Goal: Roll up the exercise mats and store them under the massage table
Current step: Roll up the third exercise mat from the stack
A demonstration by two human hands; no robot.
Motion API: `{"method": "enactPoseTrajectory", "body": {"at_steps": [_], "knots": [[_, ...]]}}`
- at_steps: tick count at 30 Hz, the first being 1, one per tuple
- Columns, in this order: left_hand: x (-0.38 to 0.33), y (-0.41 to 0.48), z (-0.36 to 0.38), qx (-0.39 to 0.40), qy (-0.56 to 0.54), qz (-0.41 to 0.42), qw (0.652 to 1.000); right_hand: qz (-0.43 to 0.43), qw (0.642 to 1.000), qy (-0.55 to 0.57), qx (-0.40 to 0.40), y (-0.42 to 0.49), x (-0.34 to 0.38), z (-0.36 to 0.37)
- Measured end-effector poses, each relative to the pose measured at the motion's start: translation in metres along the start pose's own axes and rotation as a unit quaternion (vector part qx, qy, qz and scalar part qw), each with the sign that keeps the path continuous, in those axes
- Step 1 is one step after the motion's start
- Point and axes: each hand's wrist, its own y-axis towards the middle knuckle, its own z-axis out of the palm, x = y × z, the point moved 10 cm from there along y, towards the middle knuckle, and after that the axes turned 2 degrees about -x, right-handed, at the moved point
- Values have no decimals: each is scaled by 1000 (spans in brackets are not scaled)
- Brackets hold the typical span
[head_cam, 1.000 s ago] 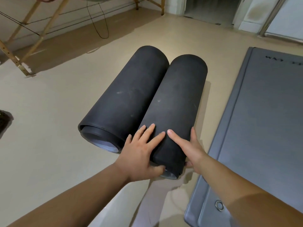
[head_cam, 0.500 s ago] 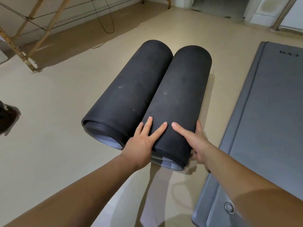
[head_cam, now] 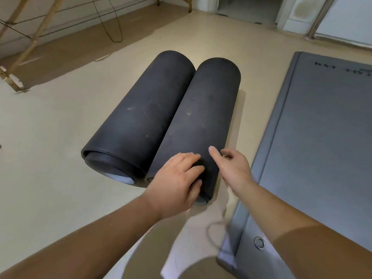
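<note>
Beige floor carries left roll and right roll, both finished (grey mat lies flat, nothing stored); left hand grips right roll, right hand touches it, fingers loose.

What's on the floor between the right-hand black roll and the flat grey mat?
Head view: only bare floor separates the roll from the mat; the right hand touches the roll at the gap's near end.

Soft, even indoor light falls from the left: the right rolled mat casts a narrow shadow rightward on the pale floor. Motion blur softens the left hand and right hand; wide-angle distortion bends lines at the far edges.
</note>
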Motion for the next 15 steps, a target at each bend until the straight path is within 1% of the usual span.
{"method": "enactPoseTrajectory", "body": {"at_steps": [2, 4, 7, 9, 10, 12, 14, 15], "knots": [[-21, 10, 12, 5, 24, 20, 999, -4, 1000, -28, 12, 1, -1, -15], [-38, 21, 25, 19, 33, 26, 999, 13, 997, -40, 63, -1, -5, -23], [-66, 36, 43, 52, 18, 53, 997, -3, 981, -149, 122, -11, -7, -47], [-76, 43, 61, 106, 46, 43, 992, -12, 969, -208, 131, -17, -10, -78], [-78, 44, 75, 157, 84, 24, 984, -5, 968, -213, 134, -19, -19, -97], [-71, 40, 100, 264, 178, -19, 948, 11, 970, -201, 138, -23, -39, -134], [-75, 40, 112, 322, 256, -36, 911, 33, 968, -204, 142, -29, -64, -163], [-82, 42, 112, 330, 270, -42, 904, 44, 967, -206, 145, -31, -75, -172]]}}
